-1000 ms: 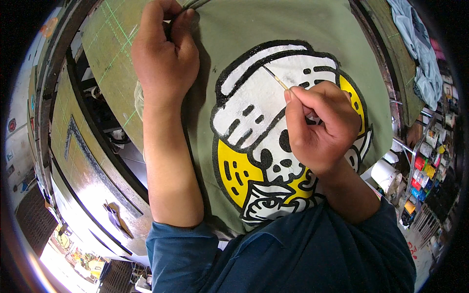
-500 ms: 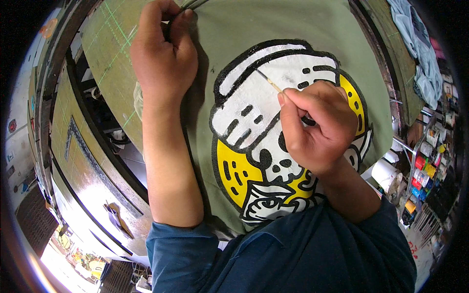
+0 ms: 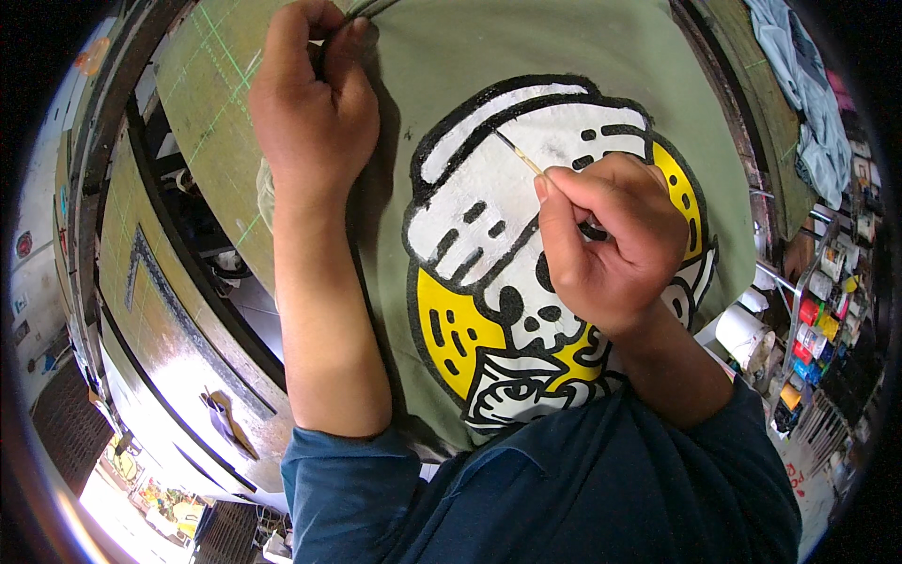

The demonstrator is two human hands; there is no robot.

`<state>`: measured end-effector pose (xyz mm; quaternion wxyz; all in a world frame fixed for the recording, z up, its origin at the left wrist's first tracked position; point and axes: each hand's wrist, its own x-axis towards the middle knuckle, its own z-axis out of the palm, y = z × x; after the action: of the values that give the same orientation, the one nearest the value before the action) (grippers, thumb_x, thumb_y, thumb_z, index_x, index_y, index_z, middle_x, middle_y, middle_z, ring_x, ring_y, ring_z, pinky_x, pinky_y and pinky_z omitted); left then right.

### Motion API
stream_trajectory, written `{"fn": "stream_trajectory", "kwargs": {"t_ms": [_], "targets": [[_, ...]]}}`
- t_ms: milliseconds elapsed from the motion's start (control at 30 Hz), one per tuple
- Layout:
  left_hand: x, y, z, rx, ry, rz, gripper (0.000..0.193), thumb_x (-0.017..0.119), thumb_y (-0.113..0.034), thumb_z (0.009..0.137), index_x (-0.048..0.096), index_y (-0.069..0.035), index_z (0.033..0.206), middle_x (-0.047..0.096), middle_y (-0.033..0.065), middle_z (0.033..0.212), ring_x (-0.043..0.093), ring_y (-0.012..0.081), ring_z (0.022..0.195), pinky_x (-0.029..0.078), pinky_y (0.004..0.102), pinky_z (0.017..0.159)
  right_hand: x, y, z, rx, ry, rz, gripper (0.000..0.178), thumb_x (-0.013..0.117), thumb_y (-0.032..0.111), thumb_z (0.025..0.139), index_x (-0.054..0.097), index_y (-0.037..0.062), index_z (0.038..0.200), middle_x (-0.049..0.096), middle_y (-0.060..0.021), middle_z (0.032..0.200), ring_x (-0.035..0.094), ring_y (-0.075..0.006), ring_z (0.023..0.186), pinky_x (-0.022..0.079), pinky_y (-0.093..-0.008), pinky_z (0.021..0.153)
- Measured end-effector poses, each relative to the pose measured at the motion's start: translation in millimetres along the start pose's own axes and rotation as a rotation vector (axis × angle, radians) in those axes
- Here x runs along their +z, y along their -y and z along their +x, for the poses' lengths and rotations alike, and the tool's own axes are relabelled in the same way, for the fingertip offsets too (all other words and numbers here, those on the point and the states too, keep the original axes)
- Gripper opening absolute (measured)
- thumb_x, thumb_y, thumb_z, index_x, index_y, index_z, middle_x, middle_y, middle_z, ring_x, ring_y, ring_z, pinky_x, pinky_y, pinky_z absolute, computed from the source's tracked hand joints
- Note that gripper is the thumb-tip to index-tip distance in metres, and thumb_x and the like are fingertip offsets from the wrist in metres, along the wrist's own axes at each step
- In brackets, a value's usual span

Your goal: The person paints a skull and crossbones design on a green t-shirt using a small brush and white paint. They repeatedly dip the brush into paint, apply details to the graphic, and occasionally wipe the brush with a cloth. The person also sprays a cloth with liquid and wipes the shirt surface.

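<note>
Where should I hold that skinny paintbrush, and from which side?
I'd pinch the paintbrush by its pale handle, coming from the lower right, as the right hand does. It's a thin stick, so a light pinch should suit it. Its dark tip points up and left over the white picture, so that side's best avoided.

This looks like a textile-painting workshop: a fine brush point(image 3: 522, 159) is poised at a bold skull design point(image 3: 458, 252) on green fabric point(image 3: 564, 38), and worn boards point(image 3: 199, 136) ruled with green grid lines lie alongside. At the right, small red, yellow and blue containers point(image 3: 828, 326) crowd together near a white tub point(image 3: 740, 336)
</note>
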<state>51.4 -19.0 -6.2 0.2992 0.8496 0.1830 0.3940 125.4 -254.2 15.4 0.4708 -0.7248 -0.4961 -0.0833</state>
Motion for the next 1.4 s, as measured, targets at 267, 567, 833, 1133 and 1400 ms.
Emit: {"fn": "stream_trajectory", "kwargs": {"t_ms": [267, 567, 833, 1133, 1400], "targets": [[-1.1, 3.9, 1.3, 0.066, 0.004, 0.054, 0.01, 0.065, -0.002, 0.091, 0.06, -0.001, 0.099, 0.064, 0.0049, 0.085, 0.059, 0.0093, 0.079, 0.047, 0.0228, 0.073, -1.8, 2.8, 0.4, -0.049, 0.097, 0.053, 0.022, 0.07, -0.012, 0.071, 0.067, 0.0016, 0.089, 0.056, -0.0011, 0.064, 0.048, -0.0121, 0.053, 0.034, -0.0274, 0.055], [2.4, -20.9, 0.6, -0.073, 0.009, 0.054, 0.007, 0.057, 0.003, 0.091, 0.053, -0.001, 0.095, 0.049, 0.0043, 0.076, 0.046, 0.0102, 0.07, 0.039, 0.0233, 0.064, 0.4, 1.2, 0.0, -0.066, 0.09, 0.059, 0.022, 0.07, -0.011, 0.071, 0.066, 0.0009, 0.089, 0.056, -0.0015, 0.064, 0.049, -0.0129, 0.053, 0.033, -0.0282, 0.056], [8.6, -31.6, -1.3, -0.075, -0.04, 0.013, 0.009, 0.054, 0.007, 0.091, 0.05, -0.002, 0.092, 0.045, 0.0042, 0.071, 0.044, 0.0094, 0.065, 0.038, 0.0236, 0.059, -0.7, 4.3, 0.4, -0.046, 0.114, 0.055, 0.02, 0.07, -0.007, 0.071, 0.065, 0.0031, 0.088, 0.057, -0.0011, 0.066, 0.05, -0.0142, 0.053, 0.032, -0.0301, 0.058], [9.1, -33.0, -0.3, -0.047, -0.057, 0.047, 0.009, 0.055, 0.006, 0.091, 0.05, -0.002, 0.091, 0.046, 0.0058, 0.071, 0.045, 0.0102, 0.063, 0.039, 0.0234, 0.058, -3.5, 7.5, 0.4, -0.071, 0.148, 0.046, 0.025, 0.071, -0.012, 0.07, 0.067, -0.0005, 0.092, 0.06, -0.0027, 0.07, 0.052, -0.0133, 0.056, 0.035, -0.0278, 0.059], [10.8, -29.4, -0.9, -0.05, -0.057, 0.008, 0.008, 0.053, 0.006, 0.092, 0.05, -0.002, 0.092, 0.046, 0.0045, 0.071, 0.044, 0.009, 0.064, 0.038, 0.0226, 0.059, -4.3, 7.9, 0.6, -0.076, 0.161, 0.043, 0.026, 0.071, -0.012, 0.07, 0.067, -0.0008, 0.093, 0.06, -0.0023, 0.07, 0.051, -0.0121, 0.054, 0.035, -0.0273, 0.058]]}}
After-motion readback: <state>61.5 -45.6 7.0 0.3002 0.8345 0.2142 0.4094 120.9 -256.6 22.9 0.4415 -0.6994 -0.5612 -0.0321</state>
